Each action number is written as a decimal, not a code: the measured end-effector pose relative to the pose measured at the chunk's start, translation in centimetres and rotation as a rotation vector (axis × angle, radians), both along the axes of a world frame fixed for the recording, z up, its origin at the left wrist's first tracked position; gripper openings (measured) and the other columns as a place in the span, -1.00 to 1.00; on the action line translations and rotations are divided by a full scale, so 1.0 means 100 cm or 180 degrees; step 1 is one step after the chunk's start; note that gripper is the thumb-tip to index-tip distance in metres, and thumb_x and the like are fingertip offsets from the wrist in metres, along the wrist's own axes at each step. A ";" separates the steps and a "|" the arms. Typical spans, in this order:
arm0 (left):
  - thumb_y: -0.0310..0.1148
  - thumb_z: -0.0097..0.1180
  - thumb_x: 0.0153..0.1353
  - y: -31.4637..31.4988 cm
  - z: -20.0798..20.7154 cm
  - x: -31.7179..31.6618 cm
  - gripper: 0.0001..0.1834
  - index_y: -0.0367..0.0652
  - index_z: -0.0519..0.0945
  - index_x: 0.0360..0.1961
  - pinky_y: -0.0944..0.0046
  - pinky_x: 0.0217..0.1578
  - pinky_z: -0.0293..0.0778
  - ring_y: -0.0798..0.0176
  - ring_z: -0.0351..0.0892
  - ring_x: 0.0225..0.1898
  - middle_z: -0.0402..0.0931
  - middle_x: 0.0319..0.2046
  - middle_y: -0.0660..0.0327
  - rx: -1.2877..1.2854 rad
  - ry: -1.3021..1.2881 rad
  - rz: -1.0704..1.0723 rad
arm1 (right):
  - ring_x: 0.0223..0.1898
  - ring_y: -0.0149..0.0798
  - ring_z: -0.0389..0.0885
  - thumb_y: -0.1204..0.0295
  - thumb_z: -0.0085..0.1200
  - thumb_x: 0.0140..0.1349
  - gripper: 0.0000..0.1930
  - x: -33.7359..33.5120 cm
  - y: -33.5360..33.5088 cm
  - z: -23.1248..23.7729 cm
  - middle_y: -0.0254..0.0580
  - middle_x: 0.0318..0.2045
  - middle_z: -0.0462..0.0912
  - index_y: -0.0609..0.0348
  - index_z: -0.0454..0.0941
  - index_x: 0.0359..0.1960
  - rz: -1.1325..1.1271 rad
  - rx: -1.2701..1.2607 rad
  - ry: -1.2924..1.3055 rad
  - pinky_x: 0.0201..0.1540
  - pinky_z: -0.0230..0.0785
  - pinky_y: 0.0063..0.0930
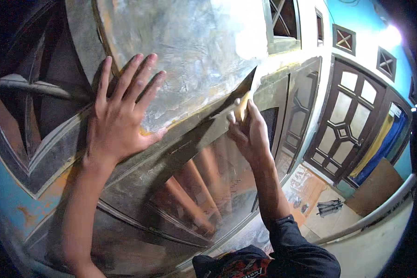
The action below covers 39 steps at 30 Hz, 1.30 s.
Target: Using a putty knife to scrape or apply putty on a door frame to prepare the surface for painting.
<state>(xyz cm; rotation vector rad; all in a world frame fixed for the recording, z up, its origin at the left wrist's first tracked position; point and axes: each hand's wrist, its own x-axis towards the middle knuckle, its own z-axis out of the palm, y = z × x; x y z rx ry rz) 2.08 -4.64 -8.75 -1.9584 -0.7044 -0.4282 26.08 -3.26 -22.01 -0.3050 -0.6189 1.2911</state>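
My left hand (120, 111) lies flat with fingers spread against a grey, smeared wall surface (190, 46) above a door frame. My right hand (248, 132) grips a scraper (245, 95) with a pale yellow handle and a dark triangular blade. The blade's tip rests on the wall where the grey coat meets the frame's edge. A dark sleeve covers my right forearm near the elbow.
Below the hands are a grey door frame with carved panels (171, 153) and reddish bars behind glass (190, 194). A dark wooden double door with glass panes (347, 125) stands at right. Lower right shows a tiled floor (319, 204) and a low wall ledge (370, 217).
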 end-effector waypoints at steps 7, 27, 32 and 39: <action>0.10 0.34 -0.23 0.002 -0.003 0.000 0.00 0.04 0.31 0.31 -0.18 0.44 -0.27 0.21 -0.06 0.43 0.05 0.40 0.23 0.0046 -0.0032 -0.0032 | -0.82 -0.50 0.07 0.11 -0.37 0.48 -0.68 0.020 0.018 -0.003 -0.22 -0.54 0.48 0.03 0.31 -0.30 -0.0190 0.0240 -0.0227 -0.76 -0.08 -0.62; 0.06 0.35 -0.24 0.000 0.001 0.002 0.03 -0.02 0.27 0.32 -0.22 0.40 -0.23 0.11 -0.09 0.44 0.00 0.42 0.17 0.0046 0.0081 0.0007 | -0.86 -0.47 0.05 0.09 -0.34 0.46 -0.68 0.014 0.021 -0.009 -0.18 -0.50 0.50 0.06 0.30 -0.19 -0.0294 0.0156 -0.0471 -0.76 -0.06 -0.58; 0.06 0.35 -0.25 0.001 0.000 -0.003 0.04 -0.03 0.27 0.32 -0.24 0.39 -0.21 0.11 -0.09 0.44 0.01 0.41 0.16 0.0083 0.0064 0.0026 | -0.83 -0.49 0.16 0.05 -0.33 0.46 -0.67 0.005 0.002 -0.003 -0.26 -0.54 0.47 0.04 0.30 -0.13 -0.0231 -0.0225 -0.0436 -0.72 0.01 -0.65; 0.06 0.36 -0.25 0.003 -0.001 0.002 0.04 -0.04 0.27 0.32 -0.23 0.40 -0.22 0.11 -0.06 0.44 0.01 0.42 0.16 0.0014 0.0058 0.0004 | -0.64 -0.40 0.41 0.04 -0.27 0.44 -0.65 -0.005 0.004 -0.023 -0.23 -0.47 0.48 0.05 0.38 -0.17 -0.0080 -0.0294 -0.0393 -0.74 0.05 -0.63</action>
